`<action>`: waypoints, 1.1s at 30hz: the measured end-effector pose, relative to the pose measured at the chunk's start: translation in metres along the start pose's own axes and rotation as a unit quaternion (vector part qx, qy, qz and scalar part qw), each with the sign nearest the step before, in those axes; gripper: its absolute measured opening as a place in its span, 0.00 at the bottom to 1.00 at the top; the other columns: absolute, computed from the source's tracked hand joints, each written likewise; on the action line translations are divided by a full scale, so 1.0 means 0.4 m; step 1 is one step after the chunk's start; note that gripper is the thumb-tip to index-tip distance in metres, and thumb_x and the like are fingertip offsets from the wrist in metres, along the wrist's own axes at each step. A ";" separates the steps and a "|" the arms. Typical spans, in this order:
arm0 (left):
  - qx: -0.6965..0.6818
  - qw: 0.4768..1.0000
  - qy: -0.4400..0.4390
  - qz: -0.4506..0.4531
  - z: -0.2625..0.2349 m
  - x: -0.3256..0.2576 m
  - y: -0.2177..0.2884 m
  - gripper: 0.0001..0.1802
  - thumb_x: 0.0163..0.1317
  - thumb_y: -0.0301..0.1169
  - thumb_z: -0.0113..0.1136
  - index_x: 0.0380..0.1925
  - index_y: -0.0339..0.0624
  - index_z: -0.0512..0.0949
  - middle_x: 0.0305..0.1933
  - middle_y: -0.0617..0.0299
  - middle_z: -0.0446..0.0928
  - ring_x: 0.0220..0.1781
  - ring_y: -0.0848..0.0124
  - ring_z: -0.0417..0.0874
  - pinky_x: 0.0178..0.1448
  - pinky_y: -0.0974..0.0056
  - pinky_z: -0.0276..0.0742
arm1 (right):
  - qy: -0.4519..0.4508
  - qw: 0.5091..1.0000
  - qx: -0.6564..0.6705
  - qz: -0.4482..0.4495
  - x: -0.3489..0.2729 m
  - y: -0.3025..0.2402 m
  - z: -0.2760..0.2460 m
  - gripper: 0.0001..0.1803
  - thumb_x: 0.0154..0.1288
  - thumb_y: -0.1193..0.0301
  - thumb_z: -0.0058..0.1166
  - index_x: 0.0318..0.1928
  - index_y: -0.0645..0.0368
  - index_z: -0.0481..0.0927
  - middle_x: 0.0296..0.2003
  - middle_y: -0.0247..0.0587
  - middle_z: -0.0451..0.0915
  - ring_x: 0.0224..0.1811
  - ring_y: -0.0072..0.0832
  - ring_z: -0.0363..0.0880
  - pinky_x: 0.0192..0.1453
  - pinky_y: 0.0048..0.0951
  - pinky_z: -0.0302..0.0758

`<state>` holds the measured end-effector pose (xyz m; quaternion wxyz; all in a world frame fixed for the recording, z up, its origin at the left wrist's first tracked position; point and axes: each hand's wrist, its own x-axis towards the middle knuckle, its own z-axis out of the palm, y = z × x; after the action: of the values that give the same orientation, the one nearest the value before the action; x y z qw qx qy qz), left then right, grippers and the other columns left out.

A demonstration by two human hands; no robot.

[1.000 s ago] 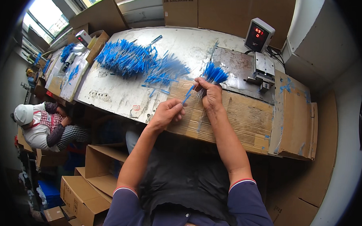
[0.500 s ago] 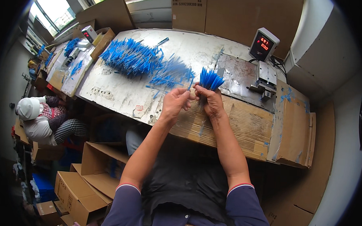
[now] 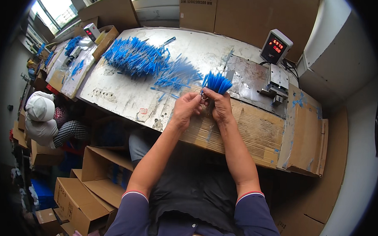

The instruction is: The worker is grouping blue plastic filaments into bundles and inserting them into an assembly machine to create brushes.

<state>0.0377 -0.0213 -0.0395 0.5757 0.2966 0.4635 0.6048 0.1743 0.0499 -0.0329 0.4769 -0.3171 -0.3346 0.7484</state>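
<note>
Upright in my right hand [image 3: 221, 106] is a bundle of thin blue-tipped sticks [image 3: 219, 83], gripped around the lower part with the blue ends fanned out on top. My left hand [image 3: 186, 109] is closed, thumb against fingers, just left of that bundle. It pinches a thin blue-tipped stick [image 3: 204, 84] that stands along the bundle's left side; my fingertips nearly meet there. A loose scatter of blue-tipped sticks [image 3: 179, 75] lies beyond my left hand. Farther left, a large heap of the same sticks [image 3: 135, 57] covers part of the white table.
A cardboard sheet [image 3: 251, 130] lies under my hands. To the right are a metal plate [image 3: 248, 76], a small metal device [image 3: 277, 83] and a box with a red digital display [image 3: 276, 47]. A cardboard box [image 3: 307, 138] sits at the right end. Another person [image 3: 43, 113] works at left, near open cartons [image 3: 80, 201].
My left hand has moved slightly right and up, bringing its stick against the bundle. The right hand keeps its grip. The other person's head has shifted, and the display's digits differ.
</note>
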 end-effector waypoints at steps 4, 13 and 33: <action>-0.013 1.000 -0.014 0.003 -0.003 -0.001 -0.009 0.09 0.76 0.34 0.60 0.45 0.40 0.79 0.38 0.62 0.86 0.30 0.81 0.80 0.33 0.75 0.75 | 0.000 1.000 0.022 0.004 -0.002 0.001 -0.001 0.11 0.57 0.75 0.73 0.39 0.60 0.85 0.29 0.36 0.84 0.27 0.25 0.80 0.26 0.25 0.71; -0.055 0.998 0.010 -0.012 0.010 -0.008 0.001 0.09 0.78 0.35 0.57 0.46 0.40 0.75 0.41 0.57 0.85 0.31 0.77 0.83 0.35 0.72 0.81 | 0.050 0.997 0.061 -0.023 0.033 0.026 -0.028 0.10 0.57 0.77 0.73 0.38 0.61 0.84 0.30 0.37 0.84 0.27 0.25 0.80 0.27 0.28 0.74; 0.058 0.996 0.062 0.037 -0.070 -0.044 0.065 0.08 0.73 0.31 0.62 0.42 0.38 0.77 0.32 0.61 0.83 0.25 0.77 0.80 0.29 0.72 0.75 | -0.008 0.724 -0.477 -0.498 -0.012 0.008 0.054 0.15 0.56 0.80 0.65 0.45 0.57 0.86 0.43 0.44 0.88 0.48 0.42 0.87 0.58 0.38 0.80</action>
<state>0.0046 -0.0422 -0.0242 0.5047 0.3083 0.5210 0.6154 0.1572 0.0401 -0.0225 0.5640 -0.2846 -0.7610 0.1476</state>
